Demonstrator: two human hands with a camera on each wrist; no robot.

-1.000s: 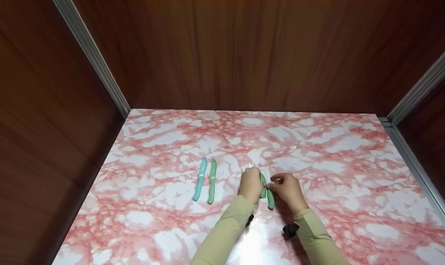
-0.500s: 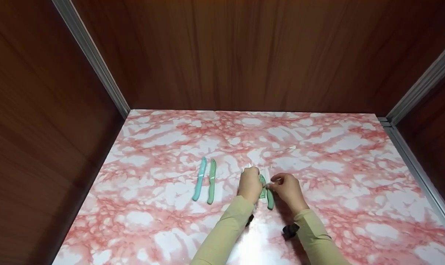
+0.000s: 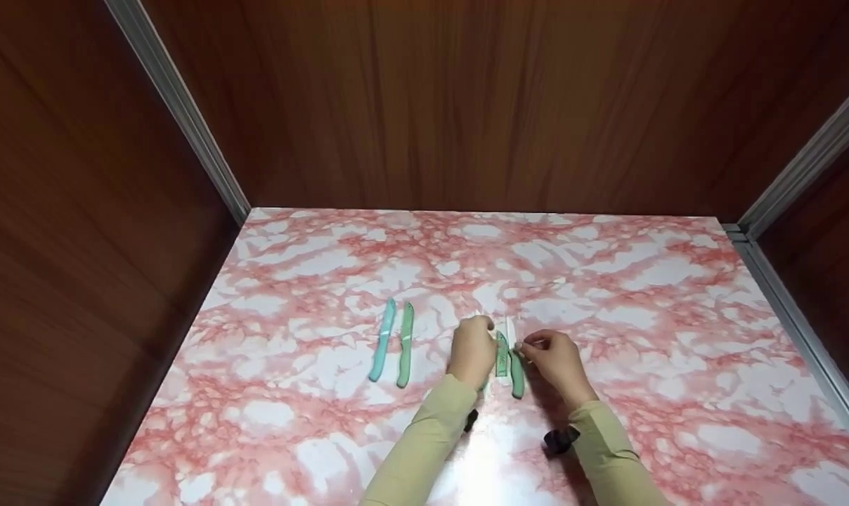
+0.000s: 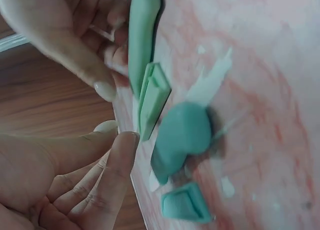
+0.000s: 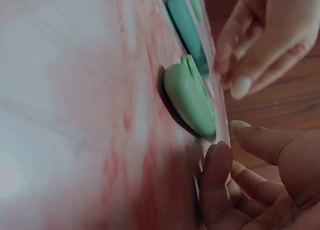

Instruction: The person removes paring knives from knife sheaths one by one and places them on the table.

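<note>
A green-handled knife [image 3: 516, 376] lies on the table with its pale blade pointing away, and a flat green sheath [image 3: 502, 355] lies just left of it. My right hand [image 3: 552, 357] is at the knife's blade end, thumb and index finger apart in the right wrist view. My left hand [image 3: 472, 351] hovers left of the sheath; the left wrist view shows its thumb and index tips with nothing between them. Beneath that hand lie a teal-handled knife [image 4: 185, 135] and a teal sheath [image 4: 185, 205], both mostly hidden in the head view.
Further left, a light-blue knife [image 3: 382, 341] and a green knife [image 3: 405, 346] lie side by side on the red-and-white marbled table [image 3: 291, 450]. Brown wood-grain panels [image 3: 467, 105] rise behind and at both sides, framed by metal strips.
My hands, earlier meeting between the sheath and the green-handled knife, have drawn apart: the left a little leftward, the right slightly rightward. More of the green sheath and the blade now shows.
</note>
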